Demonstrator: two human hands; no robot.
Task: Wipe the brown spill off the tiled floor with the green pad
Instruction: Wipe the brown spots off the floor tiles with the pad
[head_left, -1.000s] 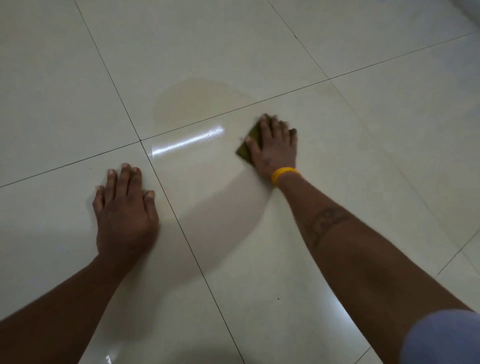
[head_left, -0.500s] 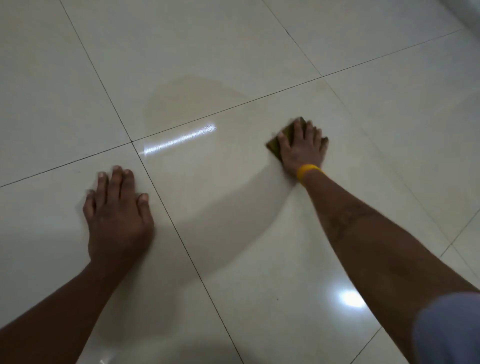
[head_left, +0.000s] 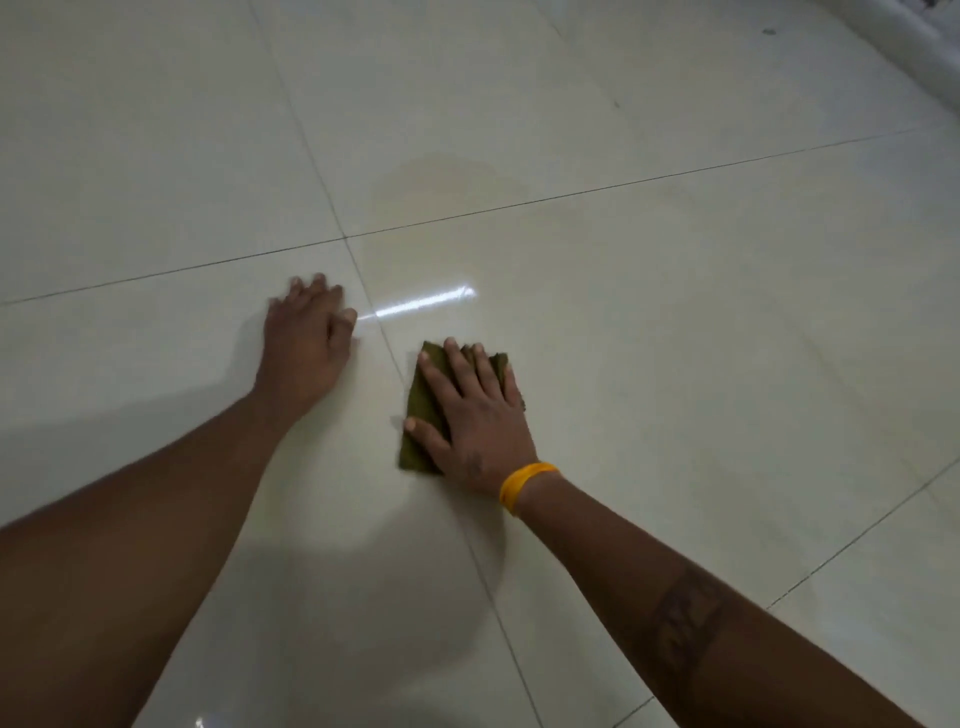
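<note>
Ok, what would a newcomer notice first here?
The right hand pressing flat on the green pad, mid-frame on the glossy tiled floor. The left hand rests flat on the floor just to its left. Farther off, across a grout line, lies the faint brown spill.

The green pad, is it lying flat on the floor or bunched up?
Flat: the green pad lies spread on the tile under the right hand, whose straight fingers press it.

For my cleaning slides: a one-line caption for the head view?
Right hand presses green pad flat on tiled floor; left hand braces beside it.
</note>
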